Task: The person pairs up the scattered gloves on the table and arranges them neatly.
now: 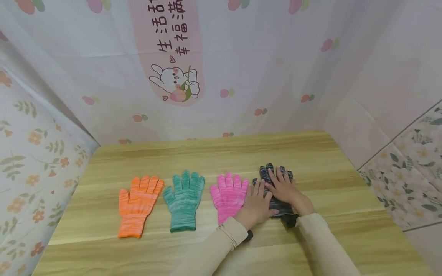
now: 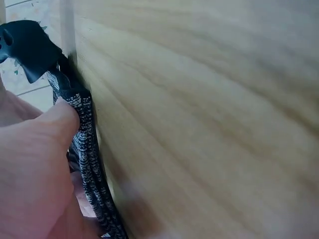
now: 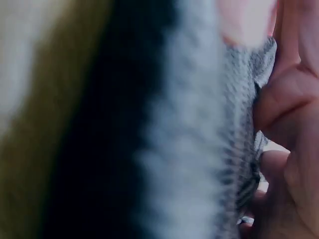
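A black-and-grey knit glove (image 1: 281, 207) lies on the wooden table at the right end of a row of gloves. My right hand (image 1: 284, 189) rests on it with fingers spread. My left hand (image 1: 257, 205) lies along its left side, fingers extended over the thumb side. In the left wrist view the left thumb (image 2: 62, 122) touches the cuff edge of the black glove (image 2: 89, 149). The right wrist view shows the glove (image 3: 199, 134) very close and blurred, beside the right hand (image 3: 294, 119). A pink glove (image 1: 229, 197) sits just left, partly hidden by the left hand.
Further left, a teal glove (image 1: 184, 203) and an orange glove (image 1: 138, 207) lie flat, fingers pointing away. The wooden table (image 1: 221, 153) ends at a patterned curtain (image 1: 241, 76) behind. Floral cloth (image 1: 31, 172) hangs on the left; a tiled wall (image 1: 407, 165) stands right.
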### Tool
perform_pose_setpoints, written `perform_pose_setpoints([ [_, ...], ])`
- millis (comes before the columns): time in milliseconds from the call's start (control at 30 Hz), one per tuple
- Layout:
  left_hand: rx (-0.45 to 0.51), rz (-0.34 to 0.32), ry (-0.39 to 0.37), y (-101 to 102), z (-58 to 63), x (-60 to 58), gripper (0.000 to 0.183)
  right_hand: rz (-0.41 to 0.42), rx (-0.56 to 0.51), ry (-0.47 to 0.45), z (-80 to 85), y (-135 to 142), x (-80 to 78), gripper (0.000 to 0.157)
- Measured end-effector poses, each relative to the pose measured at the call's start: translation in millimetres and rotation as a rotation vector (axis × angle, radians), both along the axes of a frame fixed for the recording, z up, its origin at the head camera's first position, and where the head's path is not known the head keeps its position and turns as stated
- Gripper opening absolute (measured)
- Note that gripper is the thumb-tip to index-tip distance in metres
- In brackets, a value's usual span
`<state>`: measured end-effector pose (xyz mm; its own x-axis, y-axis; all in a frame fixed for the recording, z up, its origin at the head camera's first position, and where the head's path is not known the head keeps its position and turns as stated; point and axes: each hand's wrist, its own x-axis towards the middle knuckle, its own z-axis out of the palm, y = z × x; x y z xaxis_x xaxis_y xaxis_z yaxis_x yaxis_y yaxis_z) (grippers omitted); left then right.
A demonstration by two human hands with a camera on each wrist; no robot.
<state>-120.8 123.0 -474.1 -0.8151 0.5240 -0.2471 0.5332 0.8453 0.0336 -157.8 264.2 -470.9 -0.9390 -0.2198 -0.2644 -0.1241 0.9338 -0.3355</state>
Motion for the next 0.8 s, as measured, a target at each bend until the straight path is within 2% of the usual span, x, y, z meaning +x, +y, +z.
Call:
perform_pose_setpoints([
  [200, -0.081, -0.027, 0.060, 3.0, 0.9, 8.6, 0.072, 0.026, 0.084, 0.109, 12.5, -0.5, 6.1, 0.061],
  [333, -0.101, -0.019, 0.070, 5.3, 0.4, 14.7, 0.071, 0.037, 0.100, 0.095, 21.6, -6.4, 10.2, 0.056],
  [533, -0.031, -0.013, 0.058, 3.7, -2.4, 14.1, 0.071, 0.030, 0.073, 0.010, 19.0, -7.6, 10.6, 0.052],
  [800, 0.107, -0.043, 0.107, -1.2, -8.5, 4.8, 0.074, 0.041, 0.037, 0.094, 8.9, -2.9, 4.9, 0.055],
])
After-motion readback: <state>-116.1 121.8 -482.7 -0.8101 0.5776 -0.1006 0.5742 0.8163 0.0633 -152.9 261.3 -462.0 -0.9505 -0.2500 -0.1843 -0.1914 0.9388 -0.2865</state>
